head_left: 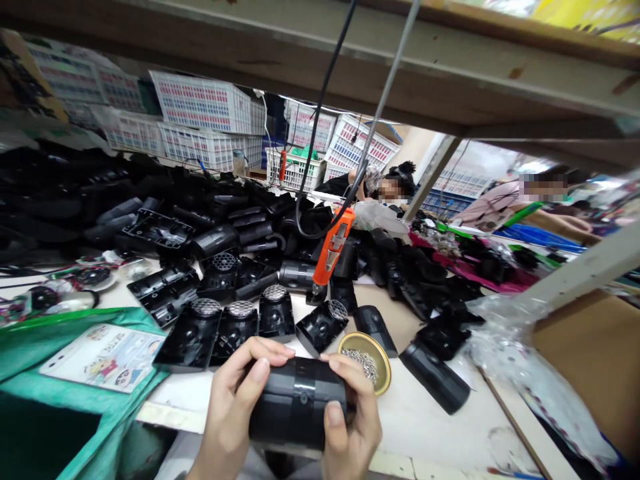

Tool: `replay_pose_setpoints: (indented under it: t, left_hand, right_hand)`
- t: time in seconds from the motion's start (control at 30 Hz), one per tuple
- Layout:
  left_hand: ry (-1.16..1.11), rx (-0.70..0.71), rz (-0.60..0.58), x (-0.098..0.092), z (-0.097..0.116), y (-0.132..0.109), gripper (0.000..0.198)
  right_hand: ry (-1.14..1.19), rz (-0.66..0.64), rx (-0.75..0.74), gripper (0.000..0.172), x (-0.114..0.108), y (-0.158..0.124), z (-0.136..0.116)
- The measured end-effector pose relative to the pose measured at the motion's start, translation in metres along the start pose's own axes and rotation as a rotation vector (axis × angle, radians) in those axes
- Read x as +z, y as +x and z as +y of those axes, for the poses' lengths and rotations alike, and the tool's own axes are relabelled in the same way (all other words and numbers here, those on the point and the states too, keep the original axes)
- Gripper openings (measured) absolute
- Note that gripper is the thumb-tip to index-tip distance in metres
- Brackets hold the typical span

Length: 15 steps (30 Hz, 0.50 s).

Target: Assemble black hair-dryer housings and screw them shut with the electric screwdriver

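Both my hands grip one black plastic housing (296,402), a rounded glossy shell held just above the near edge of the white table (425,427). My left hand (234,407) wraps its left end with the fingers curled over the top. My right hand (356,417) clasps the right end, thumb on the front face. Just beyond lies a row of black shells with round metal mesh grilles (240,323). A gold dish (383,363) holding several small screws sits right of my right hand.
An orange electric screwdriver (332,252) hangs on a cable above the table's middle. A big heap of black plastic parts (165,213) fills the back. White crates (200,103) stand behind. Green cloth with a printed card (105,357) lies left. Other people sit beyond, right.
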<state>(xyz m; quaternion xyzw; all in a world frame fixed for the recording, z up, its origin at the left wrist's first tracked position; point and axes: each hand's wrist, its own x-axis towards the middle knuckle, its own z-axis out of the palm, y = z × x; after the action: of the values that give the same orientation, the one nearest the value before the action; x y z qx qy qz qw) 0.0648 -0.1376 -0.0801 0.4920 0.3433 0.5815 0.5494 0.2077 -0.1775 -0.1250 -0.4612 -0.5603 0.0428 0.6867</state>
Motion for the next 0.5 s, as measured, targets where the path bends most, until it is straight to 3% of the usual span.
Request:
replay_pose_setpoints:
  t: [0.07, 0.27, 0.37, 0.5]
  left_hand:
    - [-0.050, -0.059, -0.010, 0.000, 0.004, 0.002, 0.042]
    - [0.005, -0.164, 0.177, 0.008, 0.006, -0.001, 0.048]
    - [0.012, -0.154, 0.179, 0.008, 0.000, 0.001, 0.050]
    - [0.013, -0.183, 0.101, -0.001, -0.007, 0.005, 0.058]
  right_hand:
    - [0.000, -0.011, 0.000, 0.028, 0.000, 0.000, 0.002]
    - [0.013, -0.091, -0.070, 0.036, -0.002, -0.006, 0.006]
    - [0.004, -0.085, -0.042, 0.033, -0.002, -0.008, 0.009]
    - [-0.016, -0.065, 0.115, 0.024, 0.000, -0.007, 0.009]
